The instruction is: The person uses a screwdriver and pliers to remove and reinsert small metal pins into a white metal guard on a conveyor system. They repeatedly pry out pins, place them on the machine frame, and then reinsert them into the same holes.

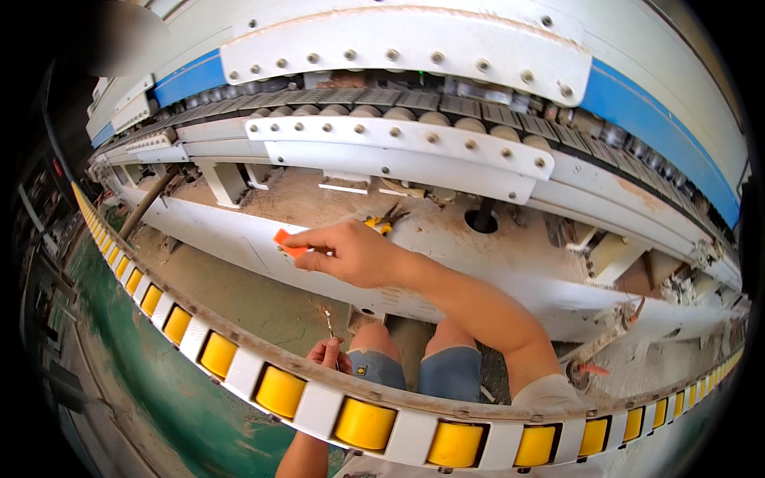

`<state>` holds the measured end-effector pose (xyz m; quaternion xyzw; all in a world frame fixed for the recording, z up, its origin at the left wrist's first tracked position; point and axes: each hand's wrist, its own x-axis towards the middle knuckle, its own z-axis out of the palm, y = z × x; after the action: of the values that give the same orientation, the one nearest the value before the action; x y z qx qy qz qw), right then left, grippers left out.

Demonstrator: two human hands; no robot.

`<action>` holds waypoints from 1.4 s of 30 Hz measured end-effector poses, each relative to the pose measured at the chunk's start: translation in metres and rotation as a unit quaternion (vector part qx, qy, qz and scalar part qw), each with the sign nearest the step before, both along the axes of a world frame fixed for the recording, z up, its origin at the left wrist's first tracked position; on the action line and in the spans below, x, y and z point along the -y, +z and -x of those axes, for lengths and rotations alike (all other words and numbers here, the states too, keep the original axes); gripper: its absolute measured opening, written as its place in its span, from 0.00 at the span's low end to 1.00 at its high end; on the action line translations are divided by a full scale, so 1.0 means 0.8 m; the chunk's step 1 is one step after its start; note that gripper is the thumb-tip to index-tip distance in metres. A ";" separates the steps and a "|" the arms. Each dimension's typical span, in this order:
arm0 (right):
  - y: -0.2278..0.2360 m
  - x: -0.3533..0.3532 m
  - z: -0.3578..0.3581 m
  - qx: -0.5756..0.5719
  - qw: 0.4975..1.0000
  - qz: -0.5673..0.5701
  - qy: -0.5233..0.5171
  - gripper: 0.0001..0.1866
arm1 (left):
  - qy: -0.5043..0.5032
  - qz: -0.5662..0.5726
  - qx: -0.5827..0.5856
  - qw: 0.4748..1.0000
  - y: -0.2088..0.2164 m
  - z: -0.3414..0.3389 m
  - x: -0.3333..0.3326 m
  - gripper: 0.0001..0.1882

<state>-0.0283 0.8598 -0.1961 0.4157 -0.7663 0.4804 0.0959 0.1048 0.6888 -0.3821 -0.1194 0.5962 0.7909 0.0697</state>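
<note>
Over the white machine base, my right hand (351,251) is closed, pinching a small flat orange piece (284,239) between thumb and fingers. What kind of thing it is cannot be made out. Lower down, behind the roller rail, my left hand (330,355) grips a thin metal rod (331,325) that points upward. Brownish bits show around its tip. A pair of pliers with yellow handles (379,225) lies on the dusty ledge just beyond my right hand, its dark jaws pointing away.
A curved white rail with yellow rollers (280,392) crosses in front of my body, above my knees. Ahead runs a long white machine with a slatted conveyor chain (414,101) and a bolted plate (398,135). The ledge has a round dark hole (480,221); sawdust-like debris covers it.
</note>
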 end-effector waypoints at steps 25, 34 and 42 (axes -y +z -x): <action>0.054 -0.012 -0.012 -0.498 0.849 -0.049 -0.173 0.19 | -0.006 -0.111 -0.071 0.991 -0.168 0.014 0.047 0.21; -0.069 -0.002 0.036 0.213 0.967 -0.008 -0.138 0.20 | 0.021 -0.107 -0.082 0.991 -0.135 -0.003 0.079 0.31; -0.127 -0.050 0.158 0.367 0.883 0.180 -0.232 0.09 | 0.045 -0.187 -0.069 0.979 -0.192 -0.012 0.129 0.25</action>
<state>-0.1549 0.8998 -0.2978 -0.0044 -0.7218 0.6920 -0.0100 0.1148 0.5856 -0.5358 -0.0756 0.4350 0.8971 0.0137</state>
